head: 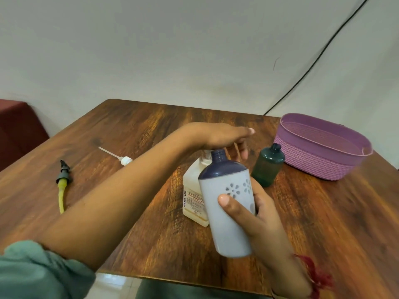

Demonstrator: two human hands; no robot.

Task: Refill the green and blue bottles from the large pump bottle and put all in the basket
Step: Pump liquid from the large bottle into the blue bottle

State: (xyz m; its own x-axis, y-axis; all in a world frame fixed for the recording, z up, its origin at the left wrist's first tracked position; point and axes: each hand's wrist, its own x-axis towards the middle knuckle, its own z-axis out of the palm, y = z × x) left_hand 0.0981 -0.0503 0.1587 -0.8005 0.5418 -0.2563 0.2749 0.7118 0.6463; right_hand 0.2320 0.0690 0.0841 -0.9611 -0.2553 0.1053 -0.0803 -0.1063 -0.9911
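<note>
Closest to the lens, the right hand (260,212) gripped the blue bottle (228,234), thumb across its front and fingers curled behind. It held the bottle off the counter (323,223), tilted, with its open neck up against the pump of the large pump bottle (193,199). The left hand (220,137) lay palm-down over that pump with fingers fairly straight, and the nozzle beneath was hidden. Since the spout could not be seen against the narrow neck, a press risked sending liquid down the outside. A hard push might also tip the pump bottle, which nothing steadied. The green bottle (267,165) stood uncapped just beside the purple basket (323,167), easily knocked by a passing wrist. Two removed caps with tubes (63,180) (126,160) lay well apart at the left
</note>
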